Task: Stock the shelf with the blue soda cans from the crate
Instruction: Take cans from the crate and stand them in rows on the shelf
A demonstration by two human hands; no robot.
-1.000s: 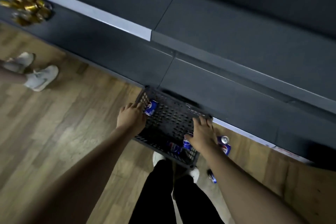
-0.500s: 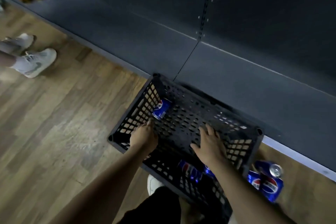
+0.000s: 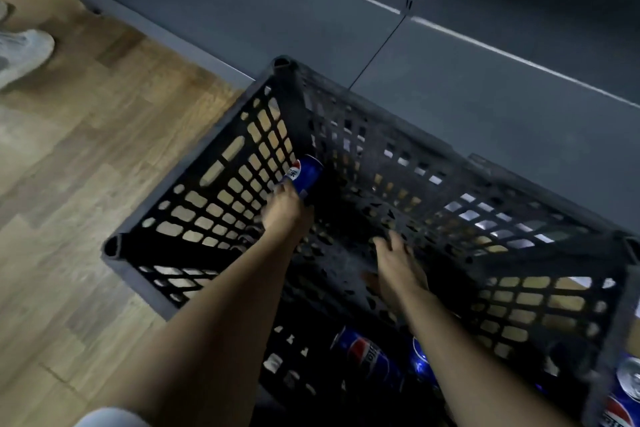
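A black lattice crate (image 3: 221,184) stands on the wooden floor against the dark shelf (image 3: 502,107). One blue soda can (image 3: 306,172) lies at the crate's far left inner wall. My left hand (image 3: 285,213) reaches it, fingertips at its near end; blur hides whether they curl round it. My right hand (image 3: 398,267) hovers over the crate's middle with fingers spread, holding nothing. A second blue can (image 3: 369,359) lies at the near side of the crate. Beside it a third can (image 3: 419,362) is partly hidden by my right forearm.
More blue cans (image 3: 625,392) lie on the floor outside the crate's right wall. Another person's light shoe (image 3: 22,54) stands on the wooden floor (image 3: 86,184) at the far left. The shelf's grey base runs along behind the crate.
The camera has dropped closer to the crate. My left hand moved forward to the can at the far left wall. My right hand moved further into the crate's middle.
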